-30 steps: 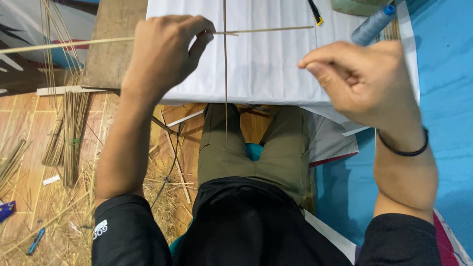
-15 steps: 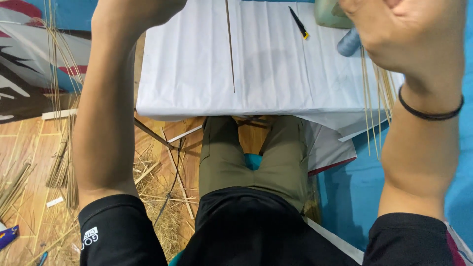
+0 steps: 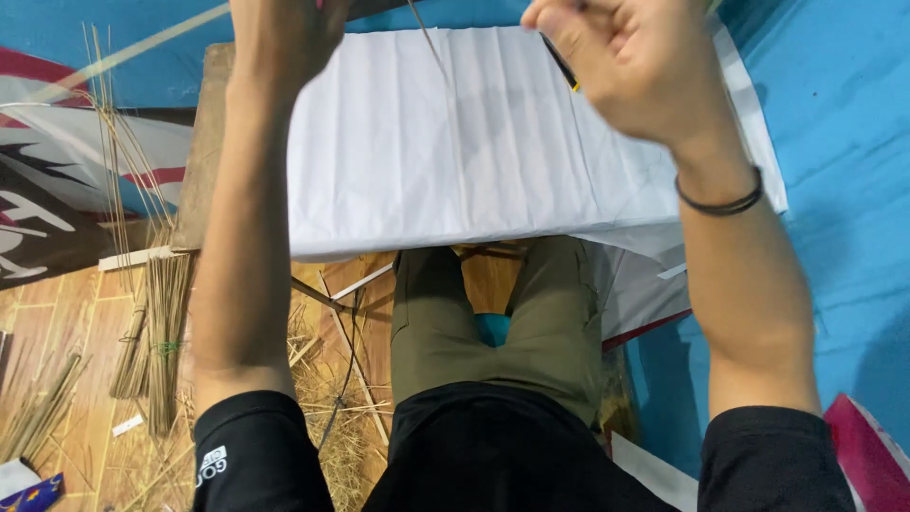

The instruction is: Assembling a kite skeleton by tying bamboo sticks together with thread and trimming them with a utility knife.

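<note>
A white pleated paper sheet (image 3: pixel 427 161) lies over a low wooden board (image 3: pixel 201 142) in front of my knees. My left hand (image 3: pixel 284 33) is raised at the top edge, its fingers cut off by the frame. A pale flat strip (image 3: pixel 142 52) slants up toward it from the left. My right hand (image 3: pixel 635 66), with a black band on the wrist, hovers over the sheet's far right part with fingers curled into a fist; nothing shows in it. A thin stick (image 3: pixel 431 47) lies on the paper between the hands. A black pencil (image 3: pixel 561 64) pokes out beside my right hand.
Bundles of thin reeds (image 3: pixel 156 332) and loose straw (image 3: pixel 332 408) lie on the wooden floor at the left. Upright thin sticks (image 3: pixel 109 161) stand by the board's left edge. A blue mat (image 3: pixel 834 237) covers the right side. More paper (image 3: pixel 635 294) lies under the sheet at the right.
Both hands have risen toward the top of the view. The several thin sticks that hung from my right hand half a second ago are no longer visible.
</note>
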